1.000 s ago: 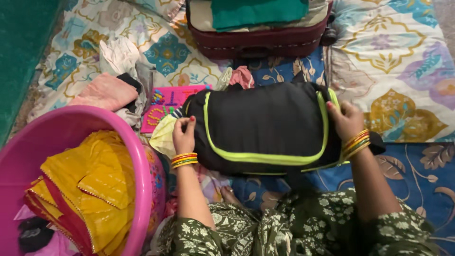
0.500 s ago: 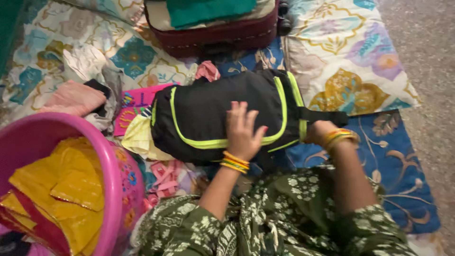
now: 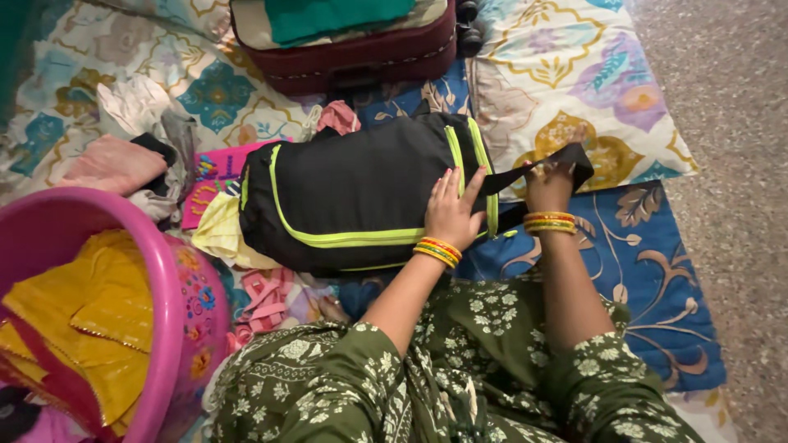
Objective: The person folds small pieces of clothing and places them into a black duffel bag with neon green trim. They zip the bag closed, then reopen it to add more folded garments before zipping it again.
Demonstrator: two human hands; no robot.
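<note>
Pink plastic tub (image 3: 176, 271): far left, floral print on its outer wall; holds folded yellow cloth (image 3: 90, 316) with red edging

Loose clothes (image 3: 123, 156): pink, white and dark pieces heaped on the patterned bedsheet (image 3: 574, 74), above the tub

Pink flat packet (image 3: 215, 176): lies between the clothes heap and the bag, partly under the bag's left end

Pale yellow cloth (image 3: 217, 234): tucked against the bag's lower left corner

Black bag (image 3: 353, 189): centre, lying on its side on the bedding, neon green piping around its panel; a maroon suitcase (image 3: 353, 53) with green fabric on top sits just beyond it

Left hand (image 3: 451, 215): laid flat on the bag's right end, fingers (image 3: 447, 184) spread apart and pressed to the cloth, gripping nothing; bangles at the wrist

Right hand (image 3: 548, 184): just beside the bag's right end, fingers closed around the black strap (image 3: 574, 156), which runs taut from the bag; bangles at the wrist

Blue floral mat (image 3: 648, 262): under the right forearm

Green printed garment (image 3: 460, 369): covers the person's lap, bottom centre
</note>
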